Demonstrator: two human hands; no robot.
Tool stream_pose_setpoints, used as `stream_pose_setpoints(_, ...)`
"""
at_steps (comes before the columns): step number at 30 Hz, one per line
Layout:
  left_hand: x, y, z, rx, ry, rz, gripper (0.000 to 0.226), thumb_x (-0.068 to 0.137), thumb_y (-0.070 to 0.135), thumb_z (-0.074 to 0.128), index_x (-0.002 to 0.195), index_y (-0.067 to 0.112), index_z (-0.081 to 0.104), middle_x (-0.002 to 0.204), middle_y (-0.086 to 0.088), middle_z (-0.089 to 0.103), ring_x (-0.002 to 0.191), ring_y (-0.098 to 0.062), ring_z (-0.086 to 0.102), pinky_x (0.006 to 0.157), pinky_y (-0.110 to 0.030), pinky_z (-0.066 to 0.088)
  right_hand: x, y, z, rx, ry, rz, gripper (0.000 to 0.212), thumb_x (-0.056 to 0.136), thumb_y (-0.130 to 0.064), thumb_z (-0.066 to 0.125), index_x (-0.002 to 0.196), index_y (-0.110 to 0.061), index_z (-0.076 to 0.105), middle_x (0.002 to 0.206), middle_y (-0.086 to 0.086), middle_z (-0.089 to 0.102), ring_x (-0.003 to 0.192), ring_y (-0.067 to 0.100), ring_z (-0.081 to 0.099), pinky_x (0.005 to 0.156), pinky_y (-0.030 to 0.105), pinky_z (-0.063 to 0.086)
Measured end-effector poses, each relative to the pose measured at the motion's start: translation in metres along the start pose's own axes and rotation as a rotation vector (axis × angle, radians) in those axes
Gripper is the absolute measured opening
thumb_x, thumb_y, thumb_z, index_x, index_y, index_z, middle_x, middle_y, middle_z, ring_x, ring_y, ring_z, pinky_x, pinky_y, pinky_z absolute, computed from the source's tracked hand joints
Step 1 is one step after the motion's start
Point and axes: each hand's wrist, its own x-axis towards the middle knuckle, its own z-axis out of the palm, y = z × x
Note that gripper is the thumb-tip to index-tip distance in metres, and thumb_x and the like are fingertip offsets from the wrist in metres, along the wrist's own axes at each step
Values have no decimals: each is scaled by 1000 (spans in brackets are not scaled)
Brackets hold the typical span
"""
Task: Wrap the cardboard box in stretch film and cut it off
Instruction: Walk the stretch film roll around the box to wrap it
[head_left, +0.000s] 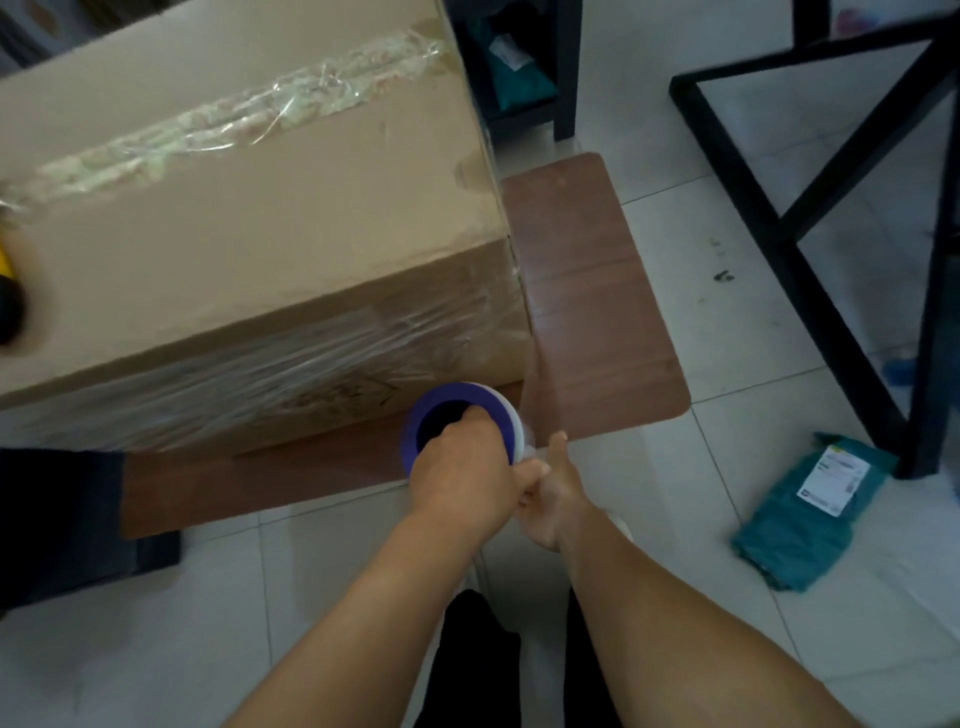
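Big cardboard box (249, 208) sits on a low wooden table (597, 312), its near side already covered in film. Just in front of its lower corner is the stretch film roll (462, 421) — left hand (462, 478) grips it, fingers hooked into the purple core. Right hand (553, 499) is tucked beside it — can't tell its grip

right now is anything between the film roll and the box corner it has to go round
Nothing visible. The roll, held by the left hand with the right hand beside it, sits at the box near its right corner. Past the corner only bare brown board shows.
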Motion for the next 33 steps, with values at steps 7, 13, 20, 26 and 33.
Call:
stream_pose_setpoints(7,6,-39,-7,120,-34,162,55,82,50,66,113,10,45,102,-6,64,87,-25,64,67,-32,49,0,39,29,156,85,-94,69,98,-61,21,103,-6,62,116,22,67,113,33,62,108,46,43)
stream_pose_setpoints(13,2,-64,-9,233,-50,262,52,85,45,64,116,8,45,107,-8,64,93,-25,64,73,-34,52,5,71,48,251,134,-118,74,95,-66,22,114,-7,62,118,22,67,114,34,62,107,47,43)
stream_pose_setpoints(20,-6,-77,-7,233,-79,234,51,84,47,64,112,9,44,108,-7,64,96,-25,64,74,-33,50,11,89,51,278,123,-96,78,94,-67,20,115,-6,63,117,23,68,114,36,61,107,50,42)
stream_pose_setpoints(26,-4,-93,-14,246,-48,228,53,84,48,65,114,9,45,109,-7,63,97,-25,63,73,-32,49,15,101,59,196,165,-73,67,97,-63,20,84,-12,60,54,0,62,65,15,53,66,25,43)
stream_pose_setpoints(33,-1,-117,-15,280,-36,355,50,84,50,63,110,11,46,105,-6,63,92,-23,63,72,-32,49,14,117,73,292,161,-169,72,97,-63,18,98,-8,64,65,6,68,75,19,60,74,29,48)
